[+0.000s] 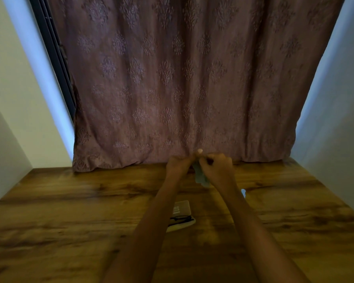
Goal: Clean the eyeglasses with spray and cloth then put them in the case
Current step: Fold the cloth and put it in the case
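Above the wooden tabletop (70,211), at the frame centre, the left hand (177,163) and right hand (219,166) both pinch a green cloth (200,177).

The case (182,208) (eyeglasses (181,219) in it) lies on the table (70,211) at lower centre, below the cloth (200,177), before the curtain (172,78).

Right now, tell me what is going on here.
A person holds a pale green cloth up between both hands, the left hand and right hand pinching its top above the wooden table. Dark-framed eyeglasses lie on the open case beside the left forearm. A small pale object by the right forearm is too blurred to name.
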